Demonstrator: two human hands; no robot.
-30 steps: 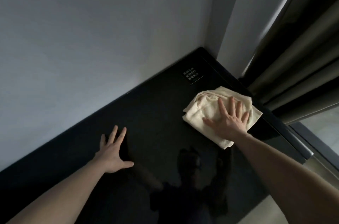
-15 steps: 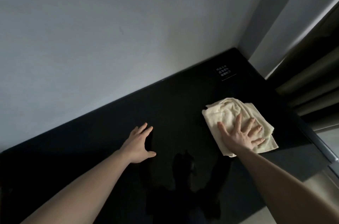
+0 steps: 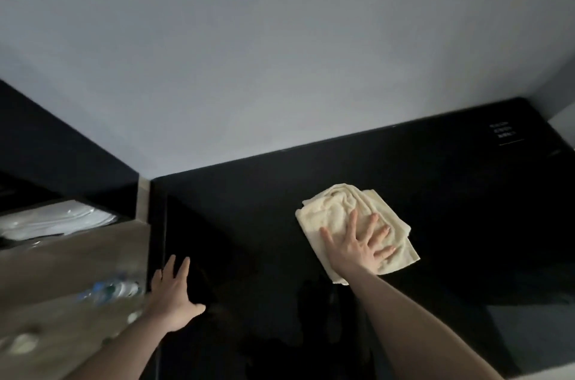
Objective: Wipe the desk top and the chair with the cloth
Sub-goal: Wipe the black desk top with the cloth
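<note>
One cloth is all I have to work with, a pale yellow one, bunched and folded, lying flat on the shiny black desk top in the middle right of the frame. I think it is soft and light and will slide easily on that smooth top. It would crumple if I pushed from one edge, so the best place to press is the middle, with a flat palm.

My right hand lies on the lower half of the cloth, fingers straight and spread wide, pressing down and not pinching. The top part of the cloth sticks out past my fingertips.

My left hand is well apart from the cloth, at the lower left, near the left edge of the desk. It lies flat on the black top with fingers straight, holding nothing (I think it is just propping me up).

A grey wall fills the top of the frame. Small white writing sits in the far right corner of the desk. At the left is a blurry wooden shelf with white things on it. I cannot see the chair.
</note>
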